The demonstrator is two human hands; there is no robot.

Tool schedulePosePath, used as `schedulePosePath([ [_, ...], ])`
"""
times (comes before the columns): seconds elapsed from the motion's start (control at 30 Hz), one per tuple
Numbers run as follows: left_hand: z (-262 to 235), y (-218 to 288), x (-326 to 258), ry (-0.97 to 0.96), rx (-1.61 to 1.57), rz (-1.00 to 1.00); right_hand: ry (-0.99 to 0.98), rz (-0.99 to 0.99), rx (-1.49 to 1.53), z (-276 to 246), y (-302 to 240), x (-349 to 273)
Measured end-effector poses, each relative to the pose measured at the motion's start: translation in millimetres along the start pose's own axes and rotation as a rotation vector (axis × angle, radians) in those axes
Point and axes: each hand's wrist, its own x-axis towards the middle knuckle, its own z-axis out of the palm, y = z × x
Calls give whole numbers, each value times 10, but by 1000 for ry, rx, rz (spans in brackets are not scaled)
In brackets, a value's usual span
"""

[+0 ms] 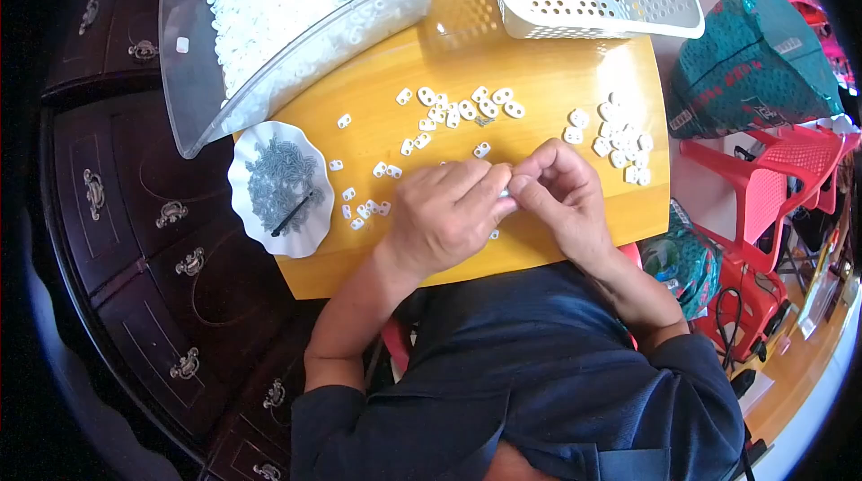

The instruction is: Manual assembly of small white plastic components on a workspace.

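Hands meet over the near part of the counter point(557, 77). Left hand point(449, 211): fingers curled closed, thumb and forefinger pinching a small pale piece point(504, 194). Right hand point(566, 198): thumb and forefinger drawn together on the piece's other side, remaining fingers bent. The piece sits between both sets of fingertips, mostly covered; its exact form, and anything fitted in it, cannot be told.

Loose two-holed toggles point(467, 110) lie scattered beyond and left of the hands; a separate group point(602, 147) lies to the right. A scalloped dish point(310, 237) of small grey parts point(278, 171), apparently springs, stands at the left edge, a black stick point(292, 214) across them. Behind stand a bin point(189, 50) of white parts point(296, 5) and a basket point(584, 30).

Risks, as judged: the piece is tiny and held only at the tips, so uneven pressure could shoot it out. A spring, if inside, could jump. A wrist or forearm swinging wide could sweep toggles off the near edge. The dish appears to overhang; a left-elbow knock could tip it.
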Motion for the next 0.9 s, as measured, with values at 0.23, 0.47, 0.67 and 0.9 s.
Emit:
schedulePosePath([
  [0.23, 71, 57, -50, -54, -65, -30, 45, -38, -17, -32, -11, -137],
  [0.47, 11, 77, 10, -72, -130, -94, 197, -155, -524, -337, -138, -200],
  [0.67, -14, -94, -76, -50, 3, -256, 294, -203, -1040, -702, -226, -286],
  [0.9, 97, -190, 4, -33, 157, -169, 368, -421, -1377, -710, -280, -279],
])
